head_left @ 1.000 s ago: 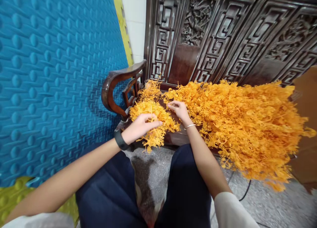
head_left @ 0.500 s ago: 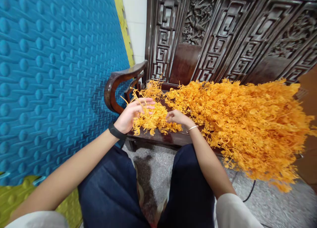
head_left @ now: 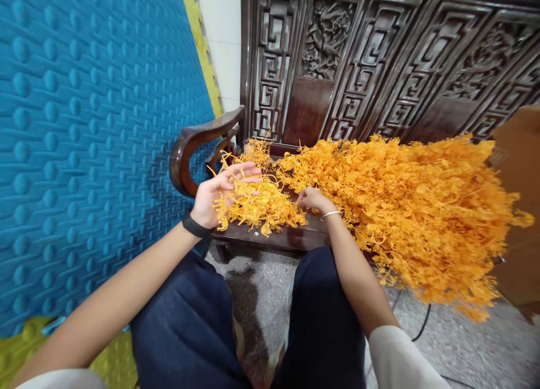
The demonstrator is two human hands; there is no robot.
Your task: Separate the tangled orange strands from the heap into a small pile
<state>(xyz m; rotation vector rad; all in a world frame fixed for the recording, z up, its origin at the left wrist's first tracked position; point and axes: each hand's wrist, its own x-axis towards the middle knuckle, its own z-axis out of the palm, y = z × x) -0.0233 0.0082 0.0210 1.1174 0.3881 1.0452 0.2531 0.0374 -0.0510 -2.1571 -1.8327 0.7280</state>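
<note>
A big heap of orange plastic sprigs [head_left: 422, 209] lies along a dark carved wooden bench [head_left: 274, 240]. A smaller bunch of the same sprigs [head_left: 257, 206] rests at the bench's left end. My left hand [head_left: 219, 192], with a black wristband, is turned palm up and cradles the left side of that small bunch, fingers stretched out. My right hand [head_left: 312, 199], with a thin silver bracelet, is curled at the edge of the big heap, fingertips closed in the sprigs.
A curved wooden armrest [head_left: 189, 147] ends the bench at the left. A blue bumpy foam mat [head_left: 93, 124] covers the wall on the left. My dark-trousered knees [head_left: 320, 299] are below. A black cable [head_left: 422, 327] lies on the grey speckled floor.
My left hand turned palm up and lifted the small bunch toward the armrest. My right hand shifted right, to the edge of the big heap.
</note>
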